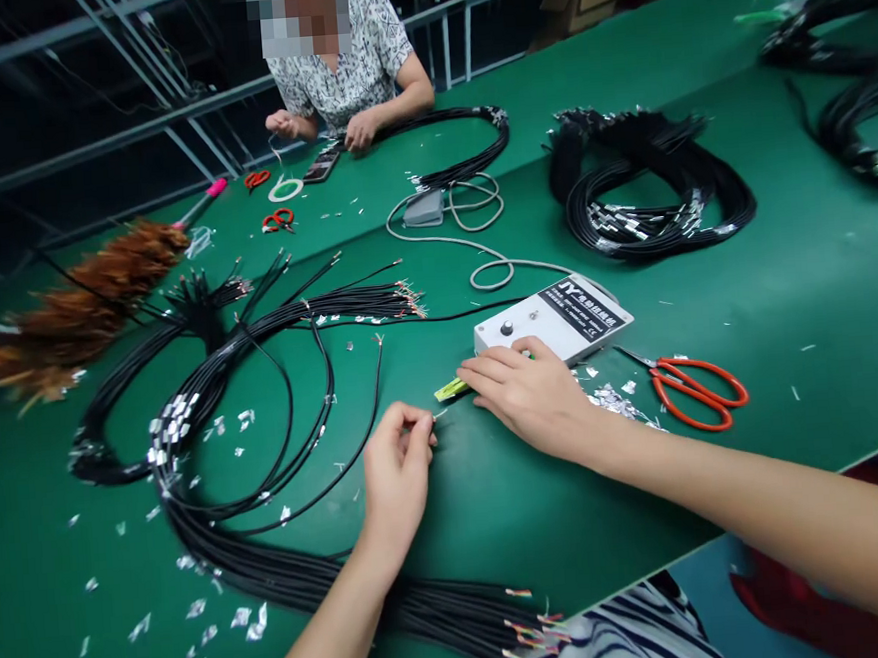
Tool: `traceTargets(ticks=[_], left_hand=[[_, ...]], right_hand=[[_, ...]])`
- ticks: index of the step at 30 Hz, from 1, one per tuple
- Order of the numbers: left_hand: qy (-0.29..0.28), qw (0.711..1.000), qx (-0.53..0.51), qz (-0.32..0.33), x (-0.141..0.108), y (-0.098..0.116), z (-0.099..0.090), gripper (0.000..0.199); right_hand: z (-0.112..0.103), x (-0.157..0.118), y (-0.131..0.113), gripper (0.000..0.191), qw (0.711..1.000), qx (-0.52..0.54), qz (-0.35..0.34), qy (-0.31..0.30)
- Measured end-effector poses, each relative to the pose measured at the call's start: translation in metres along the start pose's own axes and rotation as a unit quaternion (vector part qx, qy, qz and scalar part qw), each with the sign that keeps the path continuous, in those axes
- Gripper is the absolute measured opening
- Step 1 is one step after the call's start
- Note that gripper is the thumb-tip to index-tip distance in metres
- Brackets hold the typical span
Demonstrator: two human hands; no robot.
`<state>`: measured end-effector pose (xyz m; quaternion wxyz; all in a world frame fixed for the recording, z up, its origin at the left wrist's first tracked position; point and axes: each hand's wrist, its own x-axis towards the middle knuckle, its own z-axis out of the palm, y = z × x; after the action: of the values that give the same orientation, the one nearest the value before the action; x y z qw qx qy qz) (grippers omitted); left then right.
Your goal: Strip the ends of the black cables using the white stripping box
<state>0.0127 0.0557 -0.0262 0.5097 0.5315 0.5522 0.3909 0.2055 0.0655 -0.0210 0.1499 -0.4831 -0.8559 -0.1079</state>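
Observation:
Low in the centre, my left hand [400, 467] is closed, thumb against fingers, pinching a thin wire end [440, 414] whose tip pokes out to the right. My right hand [526, 398] rests palm down, fingers together, over a yellow-green tool [452, 389] in front of the white control box [555, 319]; its fingers cover most of the tool. A large bundle of black cables [217, 385] curves left of my left hand, with bare coloured wire ends [536, 638] near the table's front edge.
Orange-handled scissors [699, 389] and foil scraps [619, 403] lie right of my right hand. Coiled black cables [647, 194] sit at the back right. A grey cord joins the box and a pedal [424, 209]. Across the green table [804, 293] a person [350, 75] handles cables.

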Motion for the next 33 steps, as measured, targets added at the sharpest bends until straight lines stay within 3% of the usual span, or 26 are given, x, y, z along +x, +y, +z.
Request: traceTargets(ticks=[8,13,33], left_hand=[[0.002,1.000,0.001,-0.008,0.019,-0.002,0.003,0.020],[0.007,1.000,0.022,-0.002,0.024,-0.004,0.005,0.017],[0.000,0.994,0.105,0.037,0.030,-0.006,0.009,0.014]], right_hand=[[0.002,0.016,0.003,0.010,0.997,-0.044,-0.019,-0.057],[0.004,0.024,0.008,0.019,0.995,-0.048,-0.041,-0.081],[0.001,0.027,0.009,0.013,0.994,-0.036,-0.033,-0.102]])
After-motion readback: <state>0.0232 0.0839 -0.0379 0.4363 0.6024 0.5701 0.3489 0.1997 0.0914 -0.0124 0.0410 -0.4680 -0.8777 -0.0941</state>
